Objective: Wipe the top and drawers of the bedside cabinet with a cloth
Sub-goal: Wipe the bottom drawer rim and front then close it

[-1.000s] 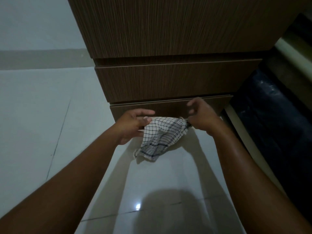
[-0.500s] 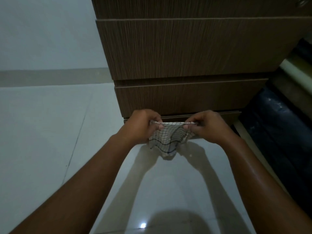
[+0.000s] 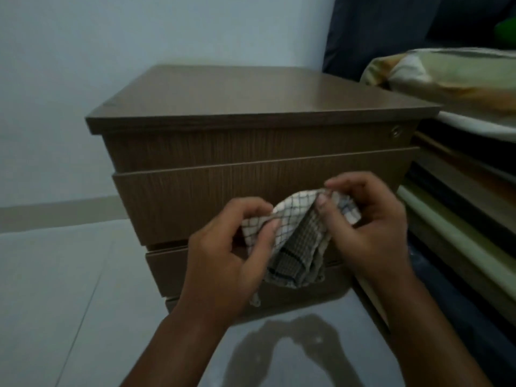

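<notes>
A brown wood-grain bedside cabinet (image 3: 251, 107) stands against the wall, its flat top bare and its stacked drawer fronts (image 3: 195, 196) facing me. In front of the drawers I hold a white checked cloth (image 3: 293, 241) bunched between both hands. My left hand (image 3: 226, 258) grips its left part and my right hand (image 3: 371, 227) pinches its upper right edge. The cloth hangs folded below my fingers, apart from the cabinet. My hands hide part of the lower drawers.
A bed with a pillow (image 3: 446, 76) and stacked mattress layers (image 3: 460, 208) lies close on the right of the cabinet. Glossy pale floor tiles (image 3: 55, 289) spread to the left and in front. A light wall (image 3: 111, 37) rises behind.
Both hands have lifted the cloth from near the floor up to the middle drawers and bunched it tighter. My view has tilted up, so the cabinet top now shows.
</notes>
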Available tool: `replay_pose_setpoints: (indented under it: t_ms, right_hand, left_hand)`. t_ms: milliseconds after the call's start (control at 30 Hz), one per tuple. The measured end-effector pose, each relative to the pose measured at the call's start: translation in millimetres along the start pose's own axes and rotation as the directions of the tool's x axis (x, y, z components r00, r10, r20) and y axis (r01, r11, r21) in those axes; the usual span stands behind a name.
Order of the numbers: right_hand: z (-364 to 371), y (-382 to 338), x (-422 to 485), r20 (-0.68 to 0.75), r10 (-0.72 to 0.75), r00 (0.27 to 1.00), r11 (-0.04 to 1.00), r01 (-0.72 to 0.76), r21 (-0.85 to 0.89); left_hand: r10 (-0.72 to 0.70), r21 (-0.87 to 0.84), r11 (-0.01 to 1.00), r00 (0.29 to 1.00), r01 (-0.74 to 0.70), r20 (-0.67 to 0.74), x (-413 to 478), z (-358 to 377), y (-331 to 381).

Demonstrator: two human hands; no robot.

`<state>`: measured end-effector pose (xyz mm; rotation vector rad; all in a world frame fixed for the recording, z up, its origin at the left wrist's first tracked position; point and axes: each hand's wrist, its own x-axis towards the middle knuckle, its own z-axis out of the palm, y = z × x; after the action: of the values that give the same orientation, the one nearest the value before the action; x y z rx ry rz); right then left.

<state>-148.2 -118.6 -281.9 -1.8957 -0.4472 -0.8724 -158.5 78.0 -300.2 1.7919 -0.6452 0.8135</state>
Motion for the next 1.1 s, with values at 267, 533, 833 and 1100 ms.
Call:
replay_pose_setpoints:
  t_ms: [267,533,833,1100]
  right_hand:
    - [-78,-47,130,-0.142,0.068,0.988,0.982,-0.092,-0.167]
    - [-124,-5,270,-0.027,0.438,0.899,0.808,-0.407,-0.426]
    - [-94,44,304,0.187,0.52,0.833,0.691,-0.282,-0.665]
    - [-89,33,238,0.474,0.714,0.515,0.553,0.0,-0.833]
  left_hand:
    - [0.025,-0.016,1.0,0.992,-0.023,0.127,154,29,98]
    - [-0.353,0.23,0.931,0.856,0.283,0.378,306,99,68]
    - [-0.466,0.624,0.78,0.71,0.047,0.528,339,134,40]
    - [-0.59,0.639,0.763,0.299,-0.099,0.75,296,126,45]
